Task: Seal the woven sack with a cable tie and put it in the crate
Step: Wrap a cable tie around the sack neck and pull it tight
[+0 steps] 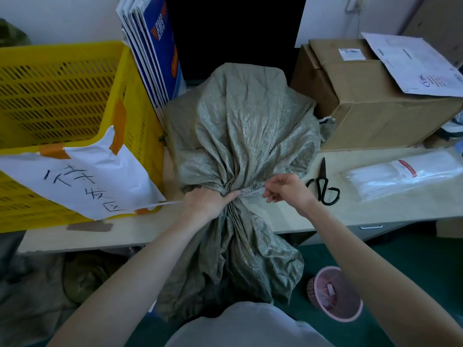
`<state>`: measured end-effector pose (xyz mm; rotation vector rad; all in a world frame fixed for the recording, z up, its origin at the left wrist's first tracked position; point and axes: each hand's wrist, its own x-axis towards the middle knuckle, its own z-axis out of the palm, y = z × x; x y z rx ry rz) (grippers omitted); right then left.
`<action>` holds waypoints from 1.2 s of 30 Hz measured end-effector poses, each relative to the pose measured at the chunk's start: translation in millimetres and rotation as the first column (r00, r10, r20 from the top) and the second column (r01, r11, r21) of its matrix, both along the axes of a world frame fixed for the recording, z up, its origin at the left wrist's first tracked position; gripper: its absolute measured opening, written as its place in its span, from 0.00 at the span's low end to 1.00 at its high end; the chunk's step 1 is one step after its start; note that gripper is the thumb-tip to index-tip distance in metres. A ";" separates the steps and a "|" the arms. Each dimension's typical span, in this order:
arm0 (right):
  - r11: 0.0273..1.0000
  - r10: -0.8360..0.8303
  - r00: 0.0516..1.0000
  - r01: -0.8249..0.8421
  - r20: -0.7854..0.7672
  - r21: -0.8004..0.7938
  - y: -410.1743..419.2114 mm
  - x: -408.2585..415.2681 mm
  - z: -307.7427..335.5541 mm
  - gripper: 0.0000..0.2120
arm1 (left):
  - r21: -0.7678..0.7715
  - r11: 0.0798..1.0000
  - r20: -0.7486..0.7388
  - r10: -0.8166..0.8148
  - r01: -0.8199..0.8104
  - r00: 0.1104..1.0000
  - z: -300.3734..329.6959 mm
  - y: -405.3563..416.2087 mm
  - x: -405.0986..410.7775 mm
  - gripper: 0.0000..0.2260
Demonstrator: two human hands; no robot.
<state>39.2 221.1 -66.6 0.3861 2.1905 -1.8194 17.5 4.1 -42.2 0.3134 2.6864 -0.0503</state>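
A grey-green woven sack [240,126] lies on the table, its loose mouth hanging over the front edge. My left hand [208,201] squeezes the gathered neck of the sack. A white cable tie [253,192] runs around that neck, and its long tail [162,204] sticks out to the left past my left hand. My right hand [285,187] pinches the tie's end on the right side of the neck. The yellow slotted crate [62,96] stands at the left of the table, with a handwritten paper sign taped to its rim.
Black scissors [324,185] lie just right of my right hand. A clear bag of white cable ties [400,175] lies further right. Cardboard boxes [370,101] stand at the back right, flat cartons [152,51] lean behind the crate. A pink bin [335,294] sits on the floor.
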 end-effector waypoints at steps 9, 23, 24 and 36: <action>0.979 -0.118 0.989 0.100 -0.093 -0.180 -19.6 10.0 21.7 0.03 | -0.214 0.977 -0.056 -0.035 0.022 0.998 34.1 1.9 -0.7 0.30; 0.981 -0.126 0.966 0.087 -0.225 -0.176 -32.3 19.4 45.8 0.04 | 0.197 0.950 0.249 -0.287 0.242 0.925 84.4 -27.6 -12.0 0.08; 0.981 -0.123 0.966 0.083 -0.228 -0.176 -32.3 19.9 46.0 0.04 | 0.268 0.940 0.325 -0.295 0.212 0.899 89.1 -29.5 -13.1 0.08; 0.975 -0.119 0.962 0.066 -0.246 -0.213 -25.1 25.2 46.7 0.02 | 0.706 0.669 0.539 -0.297 -0.230 0.788 74.0 -52.3 -19.9 0.10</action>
